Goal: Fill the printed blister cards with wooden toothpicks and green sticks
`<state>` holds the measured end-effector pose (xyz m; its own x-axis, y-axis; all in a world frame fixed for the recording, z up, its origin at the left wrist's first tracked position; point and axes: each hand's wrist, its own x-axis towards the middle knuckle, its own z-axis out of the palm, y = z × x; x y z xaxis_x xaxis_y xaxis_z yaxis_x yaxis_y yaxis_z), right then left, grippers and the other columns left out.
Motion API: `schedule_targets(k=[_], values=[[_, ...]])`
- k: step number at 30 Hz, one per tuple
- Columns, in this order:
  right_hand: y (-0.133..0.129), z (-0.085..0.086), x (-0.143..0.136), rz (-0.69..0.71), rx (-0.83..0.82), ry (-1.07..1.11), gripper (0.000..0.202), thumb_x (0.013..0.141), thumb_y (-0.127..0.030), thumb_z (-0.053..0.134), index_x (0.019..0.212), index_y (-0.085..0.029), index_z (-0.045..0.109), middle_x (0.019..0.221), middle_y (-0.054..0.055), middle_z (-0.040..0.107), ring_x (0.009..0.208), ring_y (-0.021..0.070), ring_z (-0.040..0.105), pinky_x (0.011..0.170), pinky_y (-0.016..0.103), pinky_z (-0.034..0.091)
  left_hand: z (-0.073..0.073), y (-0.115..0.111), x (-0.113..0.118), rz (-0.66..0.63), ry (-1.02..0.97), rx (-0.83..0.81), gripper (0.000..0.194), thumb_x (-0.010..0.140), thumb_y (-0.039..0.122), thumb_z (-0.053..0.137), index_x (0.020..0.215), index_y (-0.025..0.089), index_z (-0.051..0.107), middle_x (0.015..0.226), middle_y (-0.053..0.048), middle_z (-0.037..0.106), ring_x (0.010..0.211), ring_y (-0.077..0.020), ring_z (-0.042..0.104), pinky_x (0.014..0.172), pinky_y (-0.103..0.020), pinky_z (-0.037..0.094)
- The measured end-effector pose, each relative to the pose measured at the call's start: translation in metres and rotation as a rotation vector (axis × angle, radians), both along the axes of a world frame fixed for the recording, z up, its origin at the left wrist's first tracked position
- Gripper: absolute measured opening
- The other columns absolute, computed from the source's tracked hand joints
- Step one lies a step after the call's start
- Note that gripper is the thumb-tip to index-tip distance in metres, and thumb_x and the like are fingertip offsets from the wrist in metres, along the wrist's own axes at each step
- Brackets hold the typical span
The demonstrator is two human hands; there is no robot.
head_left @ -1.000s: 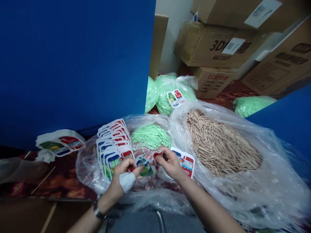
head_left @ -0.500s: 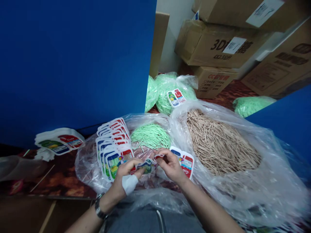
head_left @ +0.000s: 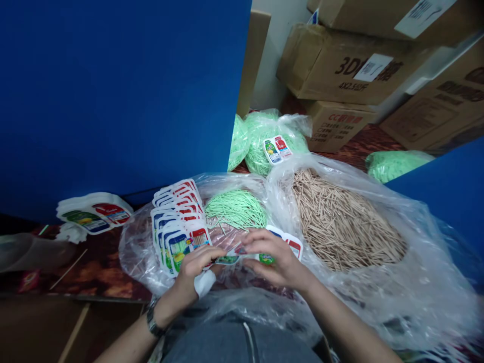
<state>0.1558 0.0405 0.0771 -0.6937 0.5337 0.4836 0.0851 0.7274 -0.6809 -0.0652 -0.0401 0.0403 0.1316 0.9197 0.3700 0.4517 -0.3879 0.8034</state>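
My left hand, with a white wrap near the thumb, grips the left end of a small printed packet between thumb and fingers. The packet is tilted, so its face shows only partly. At its right end my right hand has its fingers spread from the thumb; whether a fingertip touches the packet, I cannot tell. Left of my hands lies an overlapping row of printed packets, red, blue and green. Another printed packet lies partly hidden behind my right hand. Light green sticks are heaped just beyond.
An open plastic bag of brown sticks fills the right side. Bags of green sticks stand behind, near stacked cardboard boxes. A blue panel rises at the left, with a stack of printed cards before it.
My right hand's fingers have come apart from their pinch at the packet's right end. The packet is now tilted flatter in my left hand. The view has shifted slightly.
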Motion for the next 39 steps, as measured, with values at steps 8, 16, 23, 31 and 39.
schedule_targets(k=[8,16,23,31,39], values=[[-0.005,0.027,-0.012,0.024,0.341,-0.228,0.026,0.088,-0.017,0.055,0.107,-0.032,0.063,0.102,0.002,0.067,0.093,0.0166,0.061,0.097,0.043,0.043,0.002,-0.001,-0.004,-0.052,0.101,0.163,0.031,0.085,0.008,0.055,0.113,0.019,0.061,0.095,-0.009,0.073,0.088,-0.0209,0.068,0.077,-0.034,0.055],[-0.009,0.027,-0.013,0.017,0.425,-0.225,0.022,0.089,-0.018,0.055,0.104,-0.031,0.064,0.092,0.000,0.069,0.085,0.0141,0.062,0.097,0.040,0.042,-0.004,-0.003,-0.006,-0.081,0.127,0.213,0.034,0.086,0.009,0.053,0.118,0.017,0.056,0.097,-0.011,0.071,0.090,-0.0212,0.066,0.079,-0.037,0.054],[-0.008,0.024,-0.018,0.000,0.356,-0.255,0.017,0.090,-0.023,0.054,0.104,-0.024,0.063,0.088,0.002,0.068,0.083,0.0153,0.061,0.094,0.038,0.044,-0.008,-0.003,-0.005,-0.060,0.118,0.233,0.036,0.082,0.004,0.055,0.116,0.016,0.059,0.096,-0.010,0.072,0.089,-0.0209,0.067,0.079,-0.035,0.054],[-0.015,0.005,-0.030,-0.007,0.634,-0.395,0.017,0.092,-0.021,0.050,0.100,-0.025,0.064,0.083,0.002,0.067,0.079,0.0164,0.056,0.099,0.043,0.039,-0.011,-0.012,-0.004,-0.018,0.125,0.206,0.031,0.083,0.004,0.053,0.110,0.016,0.061,0.090,-0.009,0.072,0.084,-0.0196,0.068,0.076,-0.032,0.055],[0.008,-0.012,0.017,-0.299,0.386,-0.492,0.035,0.093,-0.029,0.050,0.127,-0.023,0.052,0.106,0.008,0.065,0.096,0.0190,0.059,0.093,0.040,0.043,-0.063,-0.038,-0.053,0.435,0.203,-0.199,0.026,0.083,0.037,0.059,0.093,0.015,0.069,0.096,-0.010,0.070,0.088,-0.0267,0.065,0.080,-0.041,0.052]])
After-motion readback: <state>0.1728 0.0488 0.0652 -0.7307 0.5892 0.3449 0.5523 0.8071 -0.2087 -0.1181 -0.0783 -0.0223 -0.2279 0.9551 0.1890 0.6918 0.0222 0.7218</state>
